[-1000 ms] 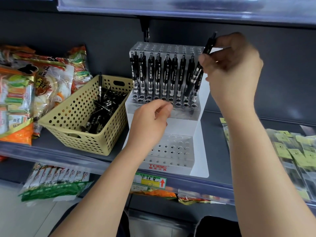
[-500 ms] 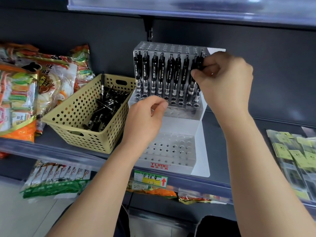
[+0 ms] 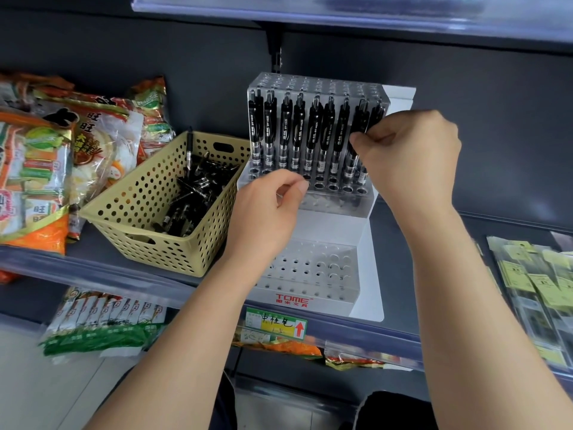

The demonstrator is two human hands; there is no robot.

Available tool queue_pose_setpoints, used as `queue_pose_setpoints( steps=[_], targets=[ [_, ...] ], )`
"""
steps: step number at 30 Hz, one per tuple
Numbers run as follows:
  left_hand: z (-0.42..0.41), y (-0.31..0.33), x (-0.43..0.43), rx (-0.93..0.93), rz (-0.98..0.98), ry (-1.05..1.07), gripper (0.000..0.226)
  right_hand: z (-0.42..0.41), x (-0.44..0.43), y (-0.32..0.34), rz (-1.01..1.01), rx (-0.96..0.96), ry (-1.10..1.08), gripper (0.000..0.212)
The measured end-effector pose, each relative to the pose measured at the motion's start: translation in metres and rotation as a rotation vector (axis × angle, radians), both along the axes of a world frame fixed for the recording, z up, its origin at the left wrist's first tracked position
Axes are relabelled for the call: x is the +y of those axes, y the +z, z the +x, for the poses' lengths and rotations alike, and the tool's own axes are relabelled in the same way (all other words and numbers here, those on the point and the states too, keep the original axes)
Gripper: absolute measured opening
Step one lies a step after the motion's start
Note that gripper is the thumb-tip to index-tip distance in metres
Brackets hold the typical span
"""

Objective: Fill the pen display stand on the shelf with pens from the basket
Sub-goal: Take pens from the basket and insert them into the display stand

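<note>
Head: right hand point(image 3: 409, 156) pinches pen point(image 3: 361, 116) (slotted).

Store shelving bay, seen from the front. We are facing a dark grey back panel point(image 3: 496, 135), where a slotted upright point(image 3: 277, 54) is running down from the upper shelf edge point(image 3: 341, 10) at the top of the frame; its translucent strip is catching pale light. The shelf point(image 3: 398, 274) is crossing the middle of the frame, fronted by a clear price rail point(image 3: 93, 271) carrying a yellow-green price label point(image 3: 276, 325) with a red arrow. Snack bags point(image 3: 62, 156) are leaning at the left. Flat packets point(image 3: 533, 283) are lying at the right. Green-and-white sachets point(image 3: 102, 324) are showing below the rail, above a pale floor point(image 3: 31, 383) at lower left.
</note>
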State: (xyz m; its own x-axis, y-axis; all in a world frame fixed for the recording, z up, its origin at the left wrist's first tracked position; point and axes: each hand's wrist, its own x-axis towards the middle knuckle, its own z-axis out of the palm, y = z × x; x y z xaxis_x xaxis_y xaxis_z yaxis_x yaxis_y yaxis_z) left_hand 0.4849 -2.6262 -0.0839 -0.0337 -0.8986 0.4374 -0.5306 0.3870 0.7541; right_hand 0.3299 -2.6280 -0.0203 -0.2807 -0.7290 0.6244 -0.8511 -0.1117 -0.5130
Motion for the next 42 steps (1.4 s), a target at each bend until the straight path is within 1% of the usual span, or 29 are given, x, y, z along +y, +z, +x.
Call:
queue_pose_setpoints(
  steps=[6, 11, 14, 16, 18, 20, 24, 26, 27, 29, 30, 32, 33, 34, 35, 37, 39, 42],
  targets=[
    [-0.001, 0.0, 0.001, 0.007, -0.004, -0.005, 0.015, 0.001, -0.002, -0.003, 0.033, 0.062, -0.012, 0.026],
    [0.0, -0.001, -0.001, 0.004, -0.014, 0.0, 0.015, 0.001, -0.002, -0.007, 0.051, 0.076, -0.014, 0.029],
    [0.0, -0.001, -0.001, 0.017, -0.011, -0.003, 0.014, 0.0, -0.002, -0.006, 0.041, 0.084, -0.023, 0.03],
    [0.003, 0.0, -0.001, 0.017, -0.011, -0.002, 0.013, 0.004, -0.001, -0.004, 0.001, 0.076, -0.01, 0.033],
    [0.009, 0.004, -0.001, 0.014, -0.025, 0.009, 0.013, 0.014, 0.002, 0.0, -0.042, 0.046, 0.056, 0.033],
    [0.022, 0.012, -0.002, 0.01, -0.048, 0.036, 0.014, 0.032, 0.004, 0.0, -0.054, 0.016, 0.169, 0.027],
    [0.071, 0.022, -0.016, 0.015, -0.033, 0.195, 0.018, 0.077, -0.001, -0.017, 0.01, 0.071, 0.41, 0.016],
    [0.101, 0.023, -0.028, -0.025, 0.048, 0.297, 0.026, 0.099, -0.006, -0.03, 0.07, 0.144, 0.511, 0.017],
    [0.113, 0.024, -0.034, -0.073, 0.113, 0.34, 0.032, 0.11, -0.009, -0.037, 0.101, 0.185, 0.55, 0.018],
    [0.133, 0.023, -0.05, -0.233, 0.289, 0.379, 0.039, 0.128, -0.015, -0.051, 0.159, 0.277, 0.613, 0.018],
    [0.14, 0.02, -0.059, -0.361, 0.391, 0.381, 0.037, 0.136, -0.018, -0.057, 0.199, 0.321, 0.638, 0.017],
    [0.145, 0.014, -0.073, -0.648, 0.583, 0.316, 0.026, 0.149, -0.022, -0.068, 0.283, 0.389, 0.677, 0.011],
    [0.143, 0.011, -0.075, -0.781, 0.656, 0.256, 0.024, 0.154, -0.023, -0.072, 0.321, 0.407, 0.689, 0.013],
    [0.139, 0.008, -0.076, -0.883, 0.727, 0.187, 0.024, 0.159, -0.024, -0.075, 0.359, 0.416, 0.694, 0.013],
    [0.136, 0.005, -0.077, -0.947, 0.795, 0.12, 0.023, 0.162, -0.025, -0.077, 0.388, 0.419, 0.691, 0.012],
    [0.131, 0.0, -0.08, -0.994, 0.928, 0.031, 0.035, 0.165, -0.028, -0.08, 0.419, 0.427, 0.676, 0.014],
    [0.128, -0.002, -0.086, -0.992, 0.994, 0.021, 0.045, 0.166, -0.031, -0.078, 0.449, 0.42, 0.675, 0.017],
    [0.121, -0.003, -0.096, -0.921, 1.046, 0.019, 0.045, 0.164, -0.033, -0.074, 0.49, 0.395, 0.691, 0.018]
  ],
)
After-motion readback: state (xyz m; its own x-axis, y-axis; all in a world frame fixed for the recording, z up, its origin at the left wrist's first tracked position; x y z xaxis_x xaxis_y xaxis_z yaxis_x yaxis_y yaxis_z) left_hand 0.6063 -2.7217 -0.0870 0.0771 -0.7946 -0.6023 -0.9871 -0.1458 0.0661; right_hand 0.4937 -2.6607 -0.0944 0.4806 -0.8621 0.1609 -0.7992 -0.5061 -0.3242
